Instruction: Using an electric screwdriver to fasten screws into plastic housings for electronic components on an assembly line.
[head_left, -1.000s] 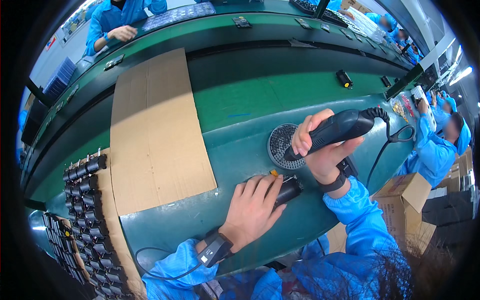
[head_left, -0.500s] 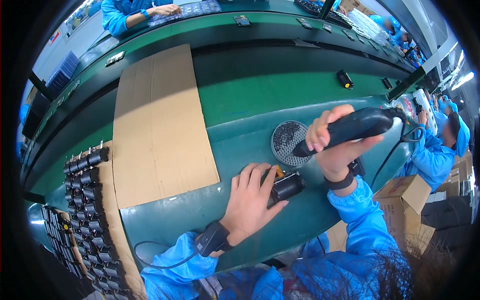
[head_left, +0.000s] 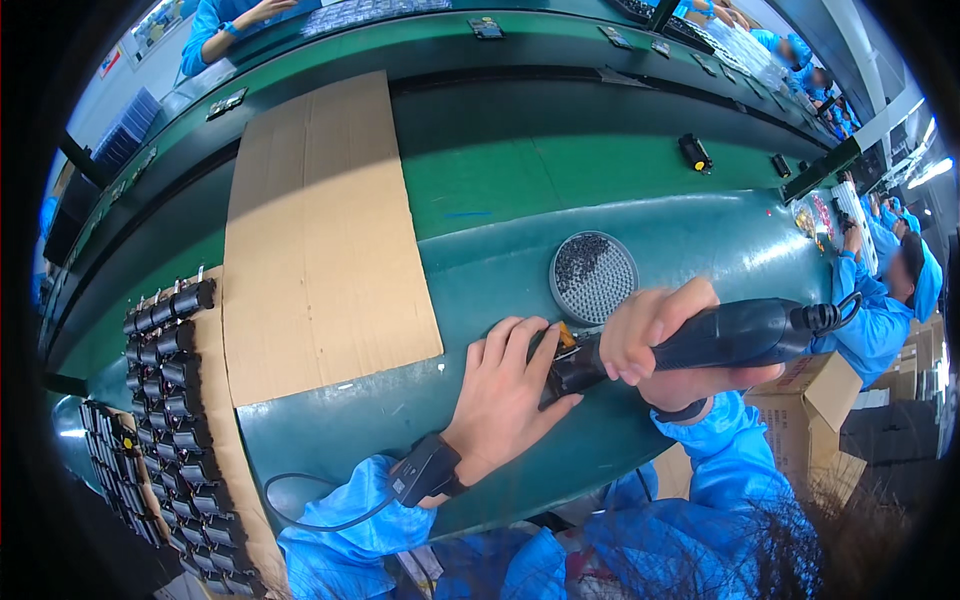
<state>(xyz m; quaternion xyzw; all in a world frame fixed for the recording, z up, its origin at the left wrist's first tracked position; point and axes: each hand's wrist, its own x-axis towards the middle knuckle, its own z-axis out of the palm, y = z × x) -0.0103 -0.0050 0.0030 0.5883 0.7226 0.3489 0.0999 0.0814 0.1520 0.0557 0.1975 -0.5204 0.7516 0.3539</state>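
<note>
My left hand (head_left: 498, 405) rests on the bench, its fingers and thumb closed around a black cylindrical housing (head_left: 575, 374) with an orange flexible strip (head_left: 567, 336) at its top. In my right hand (head_left: 645, 340) is a black corded electric screwdriver (head_left: 735, 335), held nearly level. Its tip end points left at the housing; my right fingers partly cover it, so contact cannot be made out. Just beyond the hands stands a round grey dish (head_left: 603, 293) with a grid of small holes and a heap of tiny dark screws on its upper left.
A cardboard sheet (head_left: 325, 250) lies left of the dish. Rows of black housings (head_left: 180, 410) stand on cardboard at the far left. More housings (head_left: 695, 153) sit on the green conveyor (head_left: 540, 180). An open carton (head_left: 800, 410) is at right, near a co-worker in blue (head_left: 870, 310).
My right hand has brought the screwdriver from over the dish down and nearer, to the housing. My left hand stays on the housing. The far co-worker's hand has lifted from the tray.
</note>
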